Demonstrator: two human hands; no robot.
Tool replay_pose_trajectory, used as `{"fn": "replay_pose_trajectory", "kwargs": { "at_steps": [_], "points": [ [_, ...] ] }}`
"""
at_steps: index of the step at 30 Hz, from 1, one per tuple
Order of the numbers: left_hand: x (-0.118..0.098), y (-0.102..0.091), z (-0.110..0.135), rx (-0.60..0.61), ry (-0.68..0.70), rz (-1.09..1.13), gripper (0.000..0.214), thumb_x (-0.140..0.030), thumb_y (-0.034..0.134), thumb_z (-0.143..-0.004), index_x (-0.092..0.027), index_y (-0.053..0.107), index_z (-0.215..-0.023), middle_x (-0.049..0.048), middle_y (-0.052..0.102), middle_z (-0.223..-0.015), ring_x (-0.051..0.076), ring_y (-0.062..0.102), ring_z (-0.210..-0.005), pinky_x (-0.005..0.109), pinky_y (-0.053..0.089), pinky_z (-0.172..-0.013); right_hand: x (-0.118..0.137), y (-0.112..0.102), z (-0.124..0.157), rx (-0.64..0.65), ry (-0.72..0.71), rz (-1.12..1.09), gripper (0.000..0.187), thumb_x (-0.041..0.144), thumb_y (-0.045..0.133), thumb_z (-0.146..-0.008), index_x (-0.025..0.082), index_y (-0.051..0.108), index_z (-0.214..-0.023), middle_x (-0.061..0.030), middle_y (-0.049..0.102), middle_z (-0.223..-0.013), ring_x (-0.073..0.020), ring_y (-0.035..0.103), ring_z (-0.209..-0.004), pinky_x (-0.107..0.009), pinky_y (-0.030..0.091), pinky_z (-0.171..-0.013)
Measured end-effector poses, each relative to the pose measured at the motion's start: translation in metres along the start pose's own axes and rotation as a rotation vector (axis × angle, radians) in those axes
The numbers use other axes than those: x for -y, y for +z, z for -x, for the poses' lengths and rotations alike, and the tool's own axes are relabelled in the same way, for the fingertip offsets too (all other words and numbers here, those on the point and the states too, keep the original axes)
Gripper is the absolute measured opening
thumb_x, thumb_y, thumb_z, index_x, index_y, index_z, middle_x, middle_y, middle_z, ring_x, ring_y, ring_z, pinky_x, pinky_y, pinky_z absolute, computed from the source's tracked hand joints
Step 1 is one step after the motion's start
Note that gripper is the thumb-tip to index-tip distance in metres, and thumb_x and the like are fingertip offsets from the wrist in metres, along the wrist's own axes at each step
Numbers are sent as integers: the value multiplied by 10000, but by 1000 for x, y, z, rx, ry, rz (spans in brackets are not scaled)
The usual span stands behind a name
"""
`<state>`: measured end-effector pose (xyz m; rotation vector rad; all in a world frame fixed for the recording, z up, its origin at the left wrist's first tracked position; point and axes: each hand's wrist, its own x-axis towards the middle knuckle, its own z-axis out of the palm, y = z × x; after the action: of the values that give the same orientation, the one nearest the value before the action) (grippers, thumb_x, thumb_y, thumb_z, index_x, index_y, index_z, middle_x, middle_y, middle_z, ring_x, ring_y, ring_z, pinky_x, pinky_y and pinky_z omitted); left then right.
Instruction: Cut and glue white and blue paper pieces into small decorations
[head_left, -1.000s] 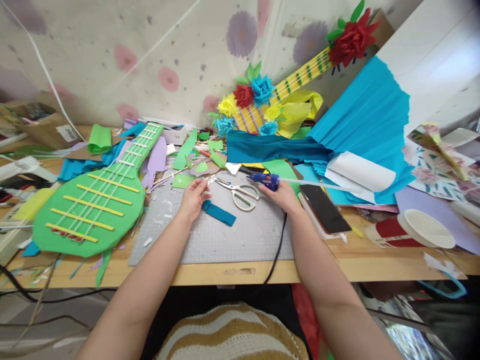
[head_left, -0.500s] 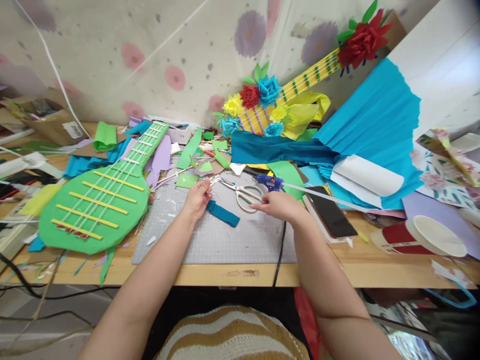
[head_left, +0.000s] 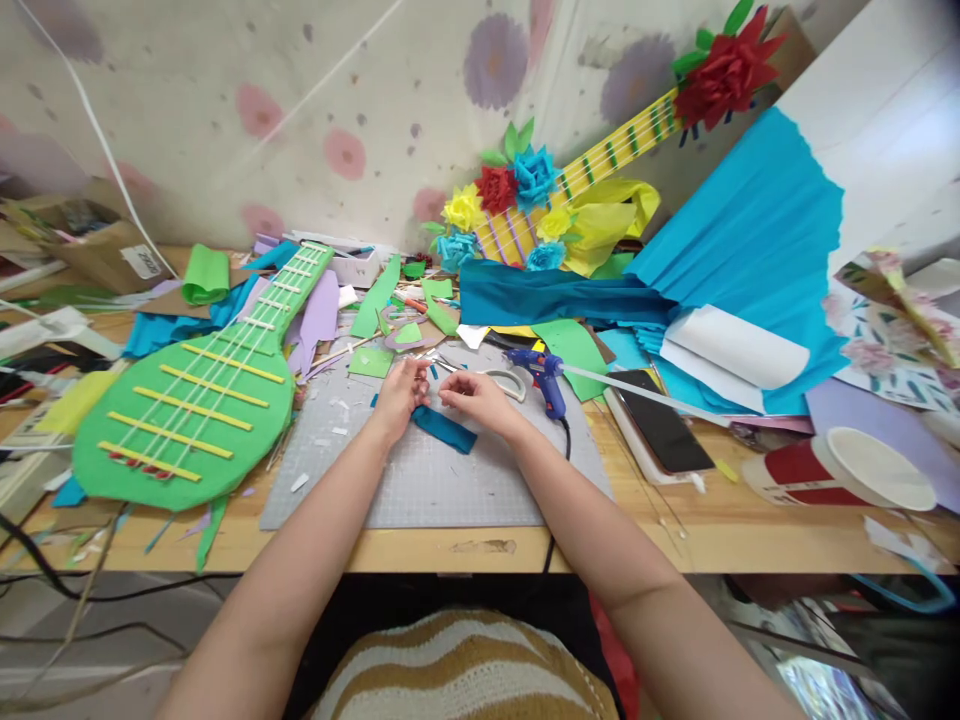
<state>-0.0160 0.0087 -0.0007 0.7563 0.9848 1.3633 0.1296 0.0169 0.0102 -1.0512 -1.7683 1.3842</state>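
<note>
My left hand (head_left: 403, 398) is closed in a pinch above the grey cutting mat; what its fingertips hold is too small to make out. Just right of it, my right hand (head_left: 476, 396) has its thumb and fingers drawn together, with any held thing hidden. A tiny blue scrap (head_left: 433, 371) shows between the two hands. Below them a folded dark blue crepe paper strip (head_left: 444, 431) lies on the mat. Scissors (head_left: 513, 381) with pale handles rest behind my right hand, partly covered by it. A blue glue gun (head_left: 546, 378) lies right of the scissors, a long glue stick projecting from its back.
A green paper lute (head_left: 187, 410) lies left of the cutting mat (head_left: 450, 500). Paper scraps crowd the back. A flower-decked yellow guitar (head_left: 517, 235) leans on the wall beside blue crepe paper (head_left: 750, 220). On the right are a phone (head_left: 664, 420) and paper cup (head_left: 832, 470).
My right hand has come away from the glue gun's handle and moved left, close to my left hand. The glue gun now lies by itself with its handle showing.
</note>
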Motion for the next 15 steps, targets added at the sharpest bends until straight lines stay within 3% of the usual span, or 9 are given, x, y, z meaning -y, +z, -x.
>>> {"fn": "replay_pose_trajectory", "kwargs": {
  "at_steps": [3,8,11,15],
  "points": [
    [-1,0,0,0,26,-110,504,-625,587,-623,-151,593,-795,-42,449,-581,39,394,-437,187,374,-407,-4,-2,1,-7,8,-2,148,302,570,-684,160,556,-721,12,584,-634,-90,498,-560,-221,389,-553],
    [2,1,2,-54,121,-425,364,-425,752,-507,-154,545,-634,-69,431,-487,40,397,-392,183,301,-380,-4,0,1,-22,-3,64,130,290,560,-692,162,556,-715,17,580,-626,-84,474,-546,-214,371,-535],
    [2,0,2,-47,103,-444,381,-431,751,-500,-161,508,-614,-77,421,-458,46,402,-367,188,286,-371,-2,0,2,-23,9,86,118,279,547,-703,162,556,-715,14,588,-635,-83,475,-548,-214,372,-537],
    [1,-3,1,22,67,-352,428,-583,561,-663,-159,568,-717,-61,422,-478,57,401,-366,209,342,-396,-1,-1,2,-29,4,84,122,275,541,-711,157,566,-730,7,597,-648,-88,494,-567,-221,387,-562]
  ]
}}
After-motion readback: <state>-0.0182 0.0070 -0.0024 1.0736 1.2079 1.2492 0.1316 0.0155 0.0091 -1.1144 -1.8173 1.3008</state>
